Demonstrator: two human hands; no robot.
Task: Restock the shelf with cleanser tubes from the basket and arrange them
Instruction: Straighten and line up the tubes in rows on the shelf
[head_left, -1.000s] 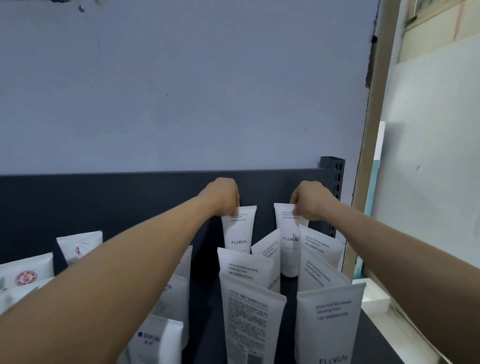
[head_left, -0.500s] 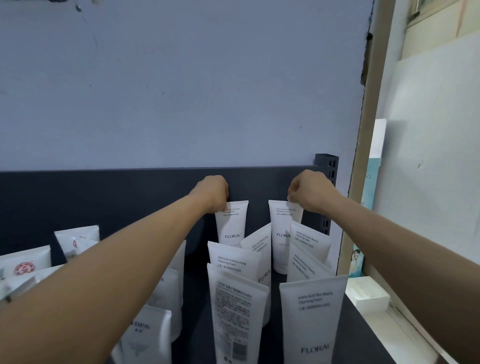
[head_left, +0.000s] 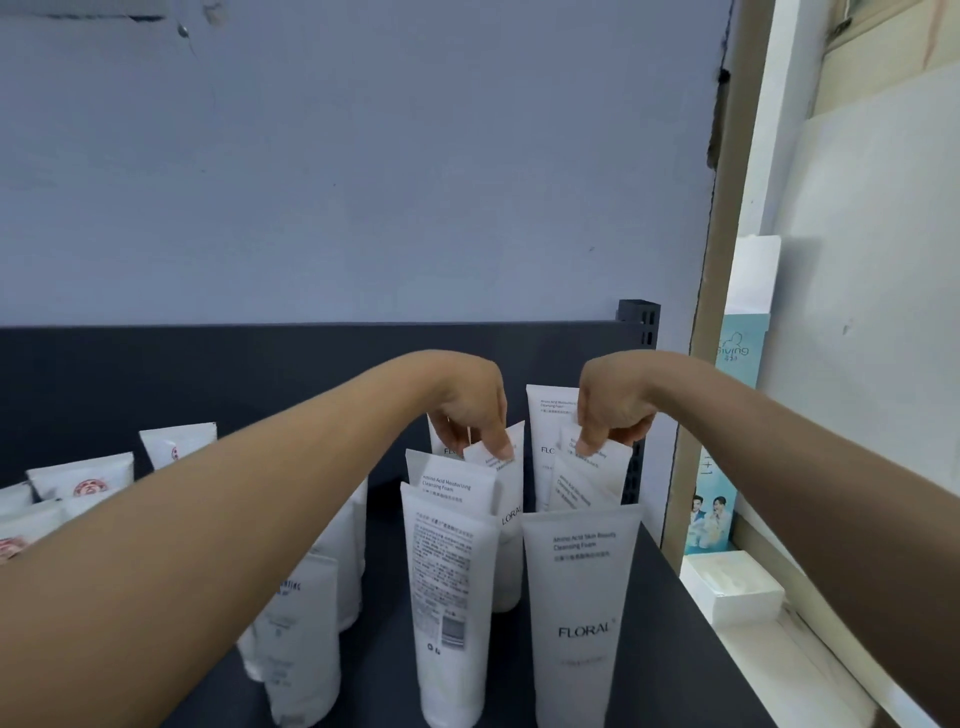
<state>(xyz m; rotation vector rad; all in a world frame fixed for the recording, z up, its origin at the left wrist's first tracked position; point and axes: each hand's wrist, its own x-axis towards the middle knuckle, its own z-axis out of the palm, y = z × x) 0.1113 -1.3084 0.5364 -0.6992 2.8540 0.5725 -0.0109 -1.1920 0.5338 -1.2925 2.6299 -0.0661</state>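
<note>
Ahead of me a pale blue-grey wall (head_left: 363, 171) fills the upper frame, scuffed near the top left. Below it runs the dark back panel (head_left: 208, 374) with a slotted upright post (head_left: 640, 325) at its right end. A tan wooden frame (head_left: 727, 249) rises on the right, beside a white board (head_left: 872, 312).
</note>
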